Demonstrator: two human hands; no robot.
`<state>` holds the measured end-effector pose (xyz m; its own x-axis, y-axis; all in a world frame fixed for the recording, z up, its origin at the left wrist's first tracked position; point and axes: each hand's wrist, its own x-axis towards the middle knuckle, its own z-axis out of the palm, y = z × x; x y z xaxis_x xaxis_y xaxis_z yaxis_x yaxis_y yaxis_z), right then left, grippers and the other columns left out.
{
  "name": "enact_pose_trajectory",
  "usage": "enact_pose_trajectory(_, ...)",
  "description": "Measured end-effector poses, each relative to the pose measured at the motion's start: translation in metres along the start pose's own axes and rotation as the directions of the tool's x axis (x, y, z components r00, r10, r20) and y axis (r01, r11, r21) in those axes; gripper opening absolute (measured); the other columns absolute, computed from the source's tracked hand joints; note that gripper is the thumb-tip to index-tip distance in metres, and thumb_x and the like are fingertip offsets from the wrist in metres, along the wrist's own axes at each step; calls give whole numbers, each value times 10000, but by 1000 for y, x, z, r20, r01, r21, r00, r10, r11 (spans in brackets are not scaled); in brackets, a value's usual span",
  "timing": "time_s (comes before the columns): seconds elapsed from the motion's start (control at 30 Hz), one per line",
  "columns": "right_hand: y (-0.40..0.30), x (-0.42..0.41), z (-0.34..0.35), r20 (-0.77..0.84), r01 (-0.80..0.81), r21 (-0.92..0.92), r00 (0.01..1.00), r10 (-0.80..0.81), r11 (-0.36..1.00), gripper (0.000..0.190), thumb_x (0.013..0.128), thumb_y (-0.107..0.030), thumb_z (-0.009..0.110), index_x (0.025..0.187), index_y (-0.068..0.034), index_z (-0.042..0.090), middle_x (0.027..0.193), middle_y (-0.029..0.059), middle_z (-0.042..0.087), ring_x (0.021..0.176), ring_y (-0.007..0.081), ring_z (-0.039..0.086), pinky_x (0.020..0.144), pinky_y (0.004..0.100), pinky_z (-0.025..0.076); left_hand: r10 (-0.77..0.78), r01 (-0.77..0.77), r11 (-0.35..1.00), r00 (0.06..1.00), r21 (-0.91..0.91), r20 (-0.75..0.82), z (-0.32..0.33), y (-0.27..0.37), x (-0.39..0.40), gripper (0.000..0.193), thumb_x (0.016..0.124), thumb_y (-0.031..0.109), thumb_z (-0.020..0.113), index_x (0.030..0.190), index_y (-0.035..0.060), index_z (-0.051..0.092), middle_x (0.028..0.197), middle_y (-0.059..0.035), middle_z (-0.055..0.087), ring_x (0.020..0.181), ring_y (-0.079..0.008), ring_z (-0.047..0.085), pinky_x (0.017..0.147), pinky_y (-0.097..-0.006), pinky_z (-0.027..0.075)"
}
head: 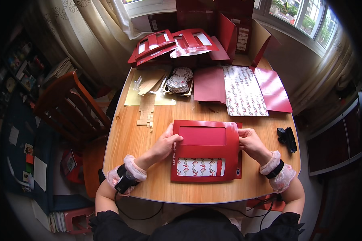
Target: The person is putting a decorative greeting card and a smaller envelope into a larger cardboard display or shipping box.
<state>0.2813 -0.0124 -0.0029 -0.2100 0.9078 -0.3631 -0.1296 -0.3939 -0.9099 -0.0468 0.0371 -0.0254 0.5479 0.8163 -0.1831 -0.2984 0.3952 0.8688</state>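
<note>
In front of me a red card sleeve with two cut-out windows lies at the near middle of the wooden table. Plain dark red card shows through its upper window. White paper with a printed ribbon-and-leaf pattern shows through the lower one. My left hand grips the sleeve's left edge, thumb on top. At the upper right edge, my right hand pinches the sleeve's side, where a further red layer sticks out; the fingertips are partly hidden.
Farther back lie dark red cards, patterned sheets, pinkish-red cards and a tray of die-cut tags. Small tan squares lie left. Windowed red sleeves pile behind. A black device sits right; a wooden chair stands left.
</note>
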Motion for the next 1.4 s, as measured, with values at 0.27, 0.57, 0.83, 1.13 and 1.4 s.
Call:
enact_pose_trajectory(0.27,8,6,-4,-19,-11,-3,1000,11,1000,187,972,-88,655,1112,19,719,956,32,727,768,53,662,631,193,515,29,-32,996,999,80,44,0,3,-2,540,959,49,546,1451,26,325,1403,-139,507,1309,-206,498,1114,-364,403)
enact_pose_trajectory(0.57,5,-1,-3,15,-31,145,999,29,989,237,952,11,620,1180,21,684,1037,65,731,858,97,700,701,208,557,-2,-1,999,997,43,77,-1,3,0,524,990,91,551,1456,25,322,1406,-148,505,1297,-218,517,1104,-368,424)
enact_pose_trajectory(0.83,11,2,-11,-33,-73,167,996,79,983,288,920,98,566,1191,65,659,1097,147,723,942,179,725,793,273,604,-39,40,999,993,-5,108,3,4,-3,512,1032,141,524,1487,46,308,1440,-148,478,1323,-225,501,1105,-373,429)
enact_pose_trajectory(1.13,10,7,-5,-32,-39,94,999,42,995,194,911,56,622,1079,27,716,968,74,739,772,110,701,637,224,551,-53,64,994,990,-83,128,7,8,-7,533,1049,138,492,1520,46,258,1492,-169,431,1364,-249,468,1121,-393,418)
enact_pose_trajectory(1.4,10,6,-2,-55,-45,127,997,52,991,137,931,-6,656,1040,31,730,958,94,741,796,122,715,657,242,583,-26,32,997,995,-66,97,7,6,-4,513,1036,115,503,1496,31,292,1460,-168,465,1337,-246,495,1110,-387,434)
